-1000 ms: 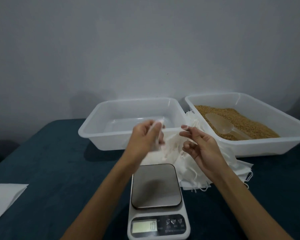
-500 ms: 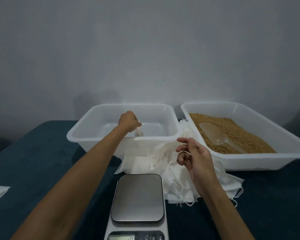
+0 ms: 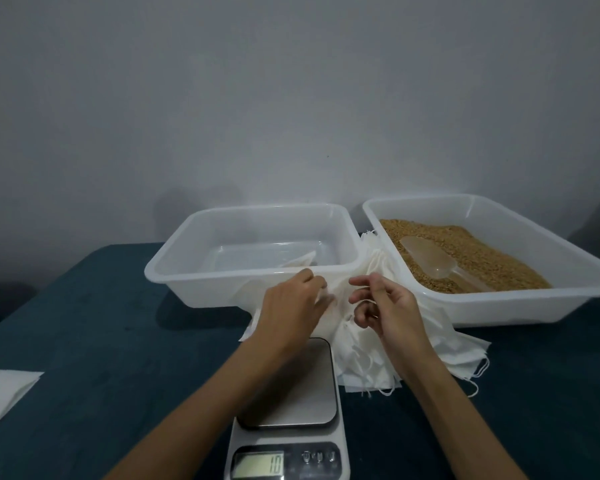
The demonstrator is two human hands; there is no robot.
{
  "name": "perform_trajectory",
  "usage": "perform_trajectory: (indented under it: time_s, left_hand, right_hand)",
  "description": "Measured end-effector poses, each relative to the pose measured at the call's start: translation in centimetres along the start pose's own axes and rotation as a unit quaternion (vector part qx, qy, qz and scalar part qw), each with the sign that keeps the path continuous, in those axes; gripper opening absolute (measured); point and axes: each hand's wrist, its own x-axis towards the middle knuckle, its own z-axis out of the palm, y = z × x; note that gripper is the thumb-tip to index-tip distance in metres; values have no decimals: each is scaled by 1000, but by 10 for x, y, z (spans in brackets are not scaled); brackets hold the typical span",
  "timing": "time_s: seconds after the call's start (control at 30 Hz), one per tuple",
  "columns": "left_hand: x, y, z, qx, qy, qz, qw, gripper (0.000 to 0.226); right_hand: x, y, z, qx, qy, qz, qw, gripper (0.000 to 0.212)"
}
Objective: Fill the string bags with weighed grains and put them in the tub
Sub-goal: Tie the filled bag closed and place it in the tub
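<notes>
Nearest you, at 6 o'clock, the scale (image 3: 286, 424) sits on the dark teal surface (image 3: 101, 358); its steel platter is bare and the display reads 10. A white sheet (image 3: 4, 393) lies at 8 o'clock by the frame edge.

Just past the scale, both your hands are over the pile of white string bags (image 3: 368, 355), which spreads from 12 toward 2 o'clock of the scale, with strings trailing off its right side. Your left hand (image 3: 291, 308) has its fingers curled onto the top bag fabric, pinching it. Your right hand (image 3: 385, 306) is just beside it, fingers (image 3: 361, 282) loosely curled; a thin string seems caught in them, but you cannot tell for sure.

Beyond the hands, at 11 o'clock, is the clear tub (image 3: 257, 289), with one filled bag (image 3: 300, 263) lying inside near its front wall. At 1 o'clock, beside it, the second tub (image 3: 520, 306) holds brown grains (image 3: 471, 258), with a clear plastic scoop (image 3: 430, 258) resting on them, handle toward 4 o'clock. The bag pile reaches up between the two tubs. The grey wall (image 3: 291, 98) is behind.
</notes>
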Motion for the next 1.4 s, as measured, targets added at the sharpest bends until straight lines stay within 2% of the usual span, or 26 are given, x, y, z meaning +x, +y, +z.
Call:
perform_trajectory:
  time_s: [0.1,0.2,0.23,0.33,0.37,0.4,0.47,0.6,0.67,0.7,0.77,0.8,0.87,0.93,1.03,1.13,1.2,1.27,1.33,1.4]
  left_hand:
    - [-3,2,-5,-101,91,-13,991,18]
    - [-16,-6,-16,-259,201,-94,940,15]
    - [-23,-8,-19,-334,198,-128,913,19]
    - [-38,-5,-26,-555,113,-197,801,21]
    - [-42,-4,-26,-585,89,-203,780,21]
    - [-46,-3,-24,-594,74,-203,775,20]
    - [-49,-6,-20,-592,71,-199,778,17]
    - [-51,-23,-16,-571,76,-218,788,16]
    - [-53,-27,-14,-562,70,-229,792,16]
    - [-54,-28,-12,-543,80,-228,804,13]
    - [-57,-26,-10,-438,133,-217,862,9]
    - [-59,-23,-12,-359,170,-206,894,21]
    - [-62,-17,-14,-271,240,-140,921,33]
    - [-65,-11,-16,-297,240,-77,921,23]
    - [-67,-3,-15,-388,170,-52,904,17]
    - [-68,2,-16,-462,104,-62,878,18]
    - [-67,1,-17,-491,71,-83,864,23]
    - [-67,0,-15,-505,44,-90,857,18]
    - [-67,-1,-15,-504,40,-92,858,7]
    - [-66,-4,-15,-499,71,-116,856,13]
  right_hand:
    - [-2,1,2,-27,-4,-5,1000,33]
    - [-5,-3,6,-45,-24,-13,999,26]
    - [-6,-3,8,-50,-35,-12,998,26]
    - [-9,0,15,-70,-94,17,993,42]
    - [-11,2,17,-71,-119,21,990,43]
    - [-12,3,18,-67,-139,19,988,39]
    - [-14,3,20,-48,-148,13,988,28]
    - [-11,3,15,-52,-94,5,994,19]
    - [-9,5,13,-62,-96,13,993,14]
    - [-9,6,13,-68,-102,23,992,11]
    - [-10,7,15,-73,-114,37,990,6]
    - [-10,8,16,-71,-116,41,990,6]
    - [-11,9,16,-63,-113,37,991,5]
    - [-10,9,15,-59,-115,23,991,4]
    - [-10,8,13,-56,-146,4,988,2]
    - [-11,10,14,-51,-183,3,982,12]
    - [-10,11,15,-31,-195,17,980,20]
    - [-11,12,15,-7,-205,23,978,21]
    - [-11,12,15,-3,-204,12,979,15]
    - [-11,12,16,-35,-184,-10,982,9]
